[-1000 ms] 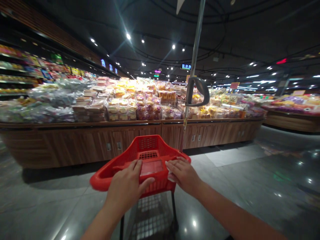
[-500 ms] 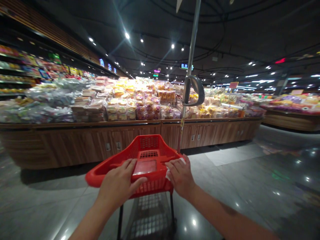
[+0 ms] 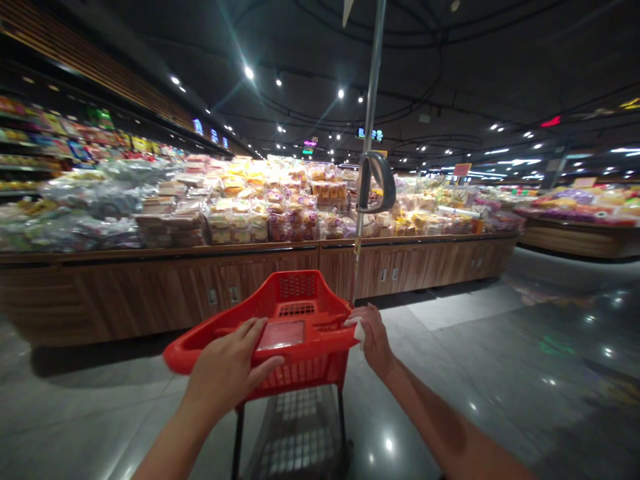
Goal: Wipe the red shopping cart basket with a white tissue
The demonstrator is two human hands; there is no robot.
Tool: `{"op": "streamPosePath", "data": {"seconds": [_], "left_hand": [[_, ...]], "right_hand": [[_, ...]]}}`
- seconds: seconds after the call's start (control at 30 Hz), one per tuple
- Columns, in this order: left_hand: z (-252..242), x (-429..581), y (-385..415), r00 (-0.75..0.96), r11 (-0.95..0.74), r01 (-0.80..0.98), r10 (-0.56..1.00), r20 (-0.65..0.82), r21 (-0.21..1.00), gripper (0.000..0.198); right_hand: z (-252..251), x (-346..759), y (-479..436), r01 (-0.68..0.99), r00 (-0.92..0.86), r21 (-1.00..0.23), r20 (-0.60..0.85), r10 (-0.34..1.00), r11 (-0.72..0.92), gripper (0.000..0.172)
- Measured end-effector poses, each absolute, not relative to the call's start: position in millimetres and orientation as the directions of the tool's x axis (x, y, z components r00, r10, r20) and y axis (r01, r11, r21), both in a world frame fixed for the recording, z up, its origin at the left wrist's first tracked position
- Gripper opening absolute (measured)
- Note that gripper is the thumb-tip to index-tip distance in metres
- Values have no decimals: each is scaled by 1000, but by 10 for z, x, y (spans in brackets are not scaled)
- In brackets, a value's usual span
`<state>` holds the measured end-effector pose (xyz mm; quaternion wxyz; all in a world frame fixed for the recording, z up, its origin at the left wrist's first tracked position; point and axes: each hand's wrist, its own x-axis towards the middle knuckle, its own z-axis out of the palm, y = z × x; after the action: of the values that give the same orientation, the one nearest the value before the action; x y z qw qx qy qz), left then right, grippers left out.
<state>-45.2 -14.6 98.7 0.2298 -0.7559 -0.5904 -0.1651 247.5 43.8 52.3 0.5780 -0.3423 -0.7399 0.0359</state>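
Observation:
A red shopping cart (image 3: 320,377) stands in front of me, its basket with nothing visible in it. My left hand (image 3: 227,370) is wrapped over the left part of the cart's handle, thumb on the near side, beside a pale panel (image 3: 281,335). At the handle's right end, my right hand (image 3: 373,339) is closed on a crumpled white tissue (image 3: 359,331), its fingers by the cart's corner. A metal pole (image 3: 373,87) with a grey loop handle (image 3: 377,183) rises from the cart's right side.
Ahead runs a long wooden display counter (image 3: 150,283) piled with packaged baked goods (image 3: 240,220). Stocked shelves (image 3: 30,147) line the left wall. Another wooden display (image 3: 580,237) stands at the right, across the grey tiled floor (image 3: 450,360).
My right hand has shifted right along the handle to the cart's corner, with the tissue. My left hand stays on the handle. The view has turned slightly, and the pole appears further left.

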Motion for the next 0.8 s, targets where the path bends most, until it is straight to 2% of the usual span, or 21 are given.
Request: {"op": "streamPosePath", "data": {"seconds": [0.1, 0.17, 0.27, 0.33, 0.4, 0.47, 0.53, 0.63, 0.7, 0.8], "left_hand": [[991, -437, -116, 238, -189, 971, 820, 520, -146, 72], [994, -429, -109, 228, -186, 974, 821, 524, -131, 70], [996, -434, -109, 214, -185, 977, 819, 533, -108, 70], [994, -449, -115, 218, -194, 976, 815, 537, -101, 70], [988, -462, -135, 238, -219, 970, 793, 561, -102, 70], [983, -448, -179, 269, -257, 960, 734, 623, -111, 66], [986, -377, -246, 300, -303, 945, 651, 697, -124, 58], [1019, -116, -344, 344, -388, 913, 560, 754, -128, 40], [1052, 150, -368, 370, -443, 890, 567, 736, -106, 33], [1081, 577, -324, 386, -502, 864, 609, 693, -40, 29]], "right_hand": [[524, 2231, 461, 302, 191, -725, 683, 705, 620, 50], [500, 2078, 408, 237, 316, -791, 612, 725, 564, 48], [389, 1908, 223, 363, 381, -708, 706, 597, 605, 37], [303, 1846, 77, 542, 264, -559, 822, 505, 628, 31], [256, 1835, -17, 658, 112, -422, 873, 474, 623, 30], [266, 1883, -8, 664, 85, -411, 871, 484, 624, 28], [314, 1983, 113, 552, 205, -549, 819, 535, 628, 29], [393, 2178, 402, 169, 399, -845, 529, 749, 508, 38], [429, 2288, 553, -6, 383, -921, 358, 852, 390, 42], [467, 2365, 570, -62, 278, -943, 298, 913, 327, 44]]}}
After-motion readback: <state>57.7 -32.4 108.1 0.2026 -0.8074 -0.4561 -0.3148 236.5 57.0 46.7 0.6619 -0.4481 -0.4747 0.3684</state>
